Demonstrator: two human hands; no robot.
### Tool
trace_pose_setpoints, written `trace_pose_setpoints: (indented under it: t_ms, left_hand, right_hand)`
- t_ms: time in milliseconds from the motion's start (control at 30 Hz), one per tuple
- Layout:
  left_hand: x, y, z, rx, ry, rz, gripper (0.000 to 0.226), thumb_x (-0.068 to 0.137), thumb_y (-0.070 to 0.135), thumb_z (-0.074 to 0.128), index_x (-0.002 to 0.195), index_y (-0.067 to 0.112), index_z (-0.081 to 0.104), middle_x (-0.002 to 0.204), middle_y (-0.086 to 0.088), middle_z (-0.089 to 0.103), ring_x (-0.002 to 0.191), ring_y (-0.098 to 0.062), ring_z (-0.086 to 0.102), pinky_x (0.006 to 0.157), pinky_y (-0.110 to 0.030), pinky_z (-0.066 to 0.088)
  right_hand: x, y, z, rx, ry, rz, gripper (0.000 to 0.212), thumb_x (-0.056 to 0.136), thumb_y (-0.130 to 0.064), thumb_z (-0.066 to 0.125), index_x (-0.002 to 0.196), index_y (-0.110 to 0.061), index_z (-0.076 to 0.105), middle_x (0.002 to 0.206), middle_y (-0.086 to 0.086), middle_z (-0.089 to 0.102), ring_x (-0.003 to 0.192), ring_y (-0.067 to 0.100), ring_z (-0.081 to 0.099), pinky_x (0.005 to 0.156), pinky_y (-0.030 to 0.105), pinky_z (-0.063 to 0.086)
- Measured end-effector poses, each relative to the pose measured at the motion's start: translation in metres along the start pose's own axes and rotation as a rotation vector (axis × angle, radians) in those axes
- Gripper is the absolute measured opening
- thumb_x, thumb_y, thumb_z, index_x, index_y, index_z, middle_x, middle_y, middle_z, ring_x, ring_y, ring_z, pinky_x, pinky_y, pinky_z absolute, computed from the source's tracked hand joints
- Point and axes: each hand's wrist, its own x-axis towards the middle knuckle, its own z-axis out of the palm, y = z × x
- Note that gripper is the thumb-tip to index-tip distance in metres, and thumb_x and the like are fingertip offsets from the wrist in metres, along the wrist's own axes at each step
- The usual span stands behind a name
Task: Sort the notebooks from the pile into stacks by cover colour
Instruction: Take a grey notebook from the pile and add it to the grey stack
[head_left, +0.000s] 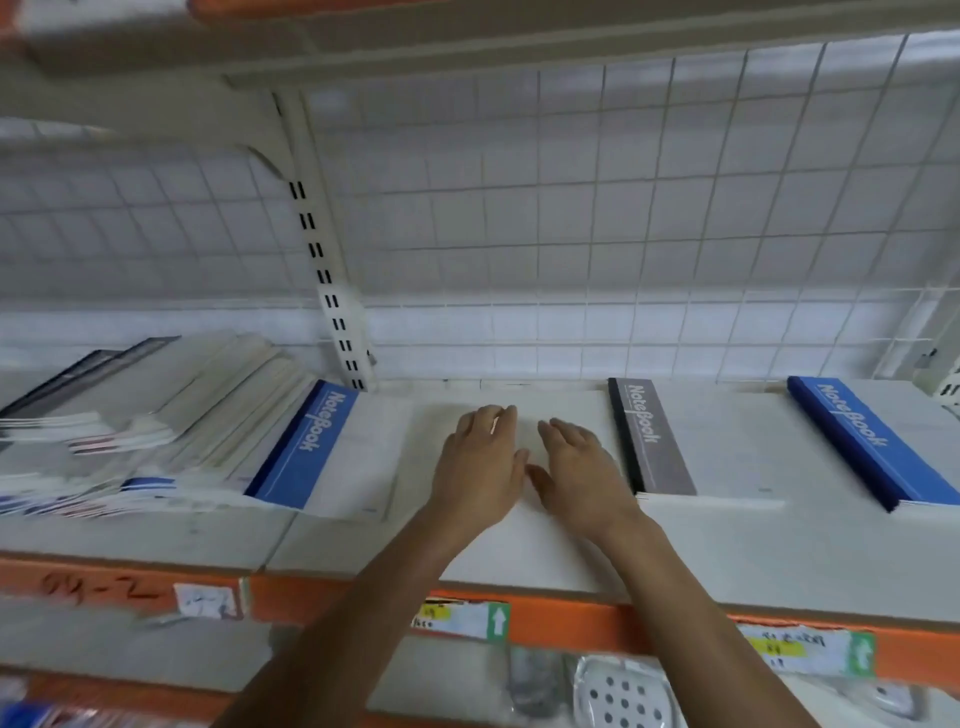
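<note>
Left hand (480, 457) and right hand (582, 467): grips spread flat, holding nothing, mid-shelf (727, 561). Best next: pinch the blue notebook (311, 447) atop the left-end pile (182, 415) by its free edge.

Notebooks (322, 457) on white shelf (779, 561)

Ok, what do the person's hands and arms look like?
Left hand and right hand are bare, no gloves. Both forearms are uncovered to the frame edge: no sleeves, watch or bracelet. A pale streak on a left finger may be a ring; too blurred to tell.
</note>
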Motion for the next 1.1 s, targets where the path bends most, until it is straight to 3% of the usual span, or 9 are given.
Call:
trace_pose_setpoints:
  t_ms: [267, 533, 633, 700, 800, 900, 967, 1033, 1100]
  left_hand:
    - [-0.044, -0.105, -0.044, 0.165, 0.077, -0.194, 0.058, 0.099, 0.036, 0.039, 0.149, 0.016, 0.018, 0.155, -0.005, 0.015, 0.142, -0.022, 0.014, 0.113, -0.035, 0.021]
    - [-0.072, -0.239, -0.104, 0.301, 0.397, -0.423, 0.06, 0.093, 0.028, 0.052, 0.144, 0.004, 0.032, 0.154, -0.024, 0.016, 0.143, -0.038, 0.016, 0.113, -0.047, 0.021]
    - [-0.076, -0.287, -0.113, 0.272, 0.31, -0.578, 0.067, 0.096, 0.037, 0.044, 0.147, 0.0, 0.021, 0.154, -0.026, 0.013, 0.144, -0.038, 0.01, 0.116, -0.047, 0.012]
    - [-0.08, -0.31, -0.114, 0.265, 0.246, -0.644, 0.066, 0.096, 0.041, 0.04, 0.144, -0.002, 0.027, 0.148, -0.026, 0.031, 0.139, -0.038, 0.025, 0.115, -0.05, 0.019]
    - [-0.089, -0.322, -0.11, 0.313, 0.299, -0.516, 0.043, 0.092, 0.028, 0.055, 0.126, 0.002, 0.053, 0.117, -0.02, 0.058, 0.11, -0.037, 0.052, 0.095, -0.047, 0.042]
    - [-0.094, -0.319, -0.109, 0.174, 0.458, -0.359, 0.021, 0.085, 0.01, 0.063, 0.105, 0.008, 0.068, 0.098, -0.015, 0.062, 0.091, -0.035, 0.057, 0.075, -0.042, 0.049]
    - [-0.096, -0.314, -0.11, 0.063, 0.531, -0.254, 0.015, 0.087, 0.013, 0.06, 0.099, 0.008, 0.069, 0.094, -0.012, 0.061, 0.083, -0.03, 0.06, 0.069, -0.038, 0.052]
    - [-0.1, -0.305, -0.113, -0.006, 0.575, -0.111, 0.024, 0.091, 0.024, 0.051, 0.096, 0.01, 0.07, 0.089, -0.007, 0.063, 0.076, -0.022, 0.061, 0.066, -0.029, 0.05]
    - [-0.105, -0.291, -0.116, -0.007, 0.554, 0.076, 0.032, 0.094, 0.031, 0.045, 0.097, 0.014, 0.071, 0.088, -0.001, 0.066, 0.075, -0.013, 0.062, 0.067, -0.016, 0.043]
  right_hand:
    - [0.023, -0.105, 0.037, 0.072, -0.06, -0.138, 0.059, 0.099, -0.032, 0.04, 0.148, -0.008, 0.02, 0.155, 0.01, 0.024, 0.143, 0.024, 0.02, 0.115, 0.029, 0.013]
    - [0.035, -0.193, 0.061, 0.327, -0.068, -0.264, 0.05, 0.097, -0.023, 0.046, 0.143, -0.011, 0.032, 0.146, 0.005, 0.039, 0.134, 0.021, 0.032, 0.105, 0.021, 0.023]
    - [0.037, -0.214, 0.068, 0.363, -0.083, -0.28, 0.05, 0.098, -0.026, 0.046, 0.145, -0.012, 0.032, 0.149, 0.003, 0.036, 0.136, 0.019, 0.03, 0.107, 0.019, 0.021]
    - [0.04, -0.225, 0.073, 0.385, -0.08, -0.268, 0.05, 0.098, -0.028, 0.046, 0.144, -0.013, 0.034, 0.148, 0.003, 0.037, 0.137, 0.018, 0.031, 0.108, 0.019, 0.021]
    - [0.045, -0.237, 0.079, 0.446, -0.036, -0.233, 0.046, 0.097, -0.029, 0.047, 0.14, -0.013, 0.042, 0.143, 0.003, 0.045, 0.132, 0.019, 0.038, 0.105, 0.021, 0.028]
    - [0.05, -0.248, 0.083, 0.583, 0.043, -0.163, 0.035, 0.096, -0.023, 0.05, 0.129, -0.013, 0.054, 0.124, 0.003, 0.06, 0.113, 0.017, 0.055, 0.089, 0.015, 0.037]
    - [0.054, -0.257, 0.083, 0.71, 0.061, -0.081, 0.024, 0.096, -0.023, 0.049, 0.115, -0.015, 0.062, 0.1, -0.001, 0.066, 0.089, 0.012, 0.061, 0.076, 0.01, 0.042]
    - [0.057, -0.267, 0.079, 0.991, 0.019, 0.072, 0.024, 0.096, -0.033, 0.05, 0.098, -0.014, 0.065, 0.09, 0.001, 0.069, 0.078, 0.014, 0.065, 0.074, 0.017, 0.051]
    - [0.063, -0.273, 0.073, 1.354, -0.072, 0.257, 0.036, 0.093, -0.045, 0.05, 0.091, -0.013, 0.066, 0.09, 0.009, 0.072, 0.081, 0.022, 0.07, 0.079, 0.032, 0.056]
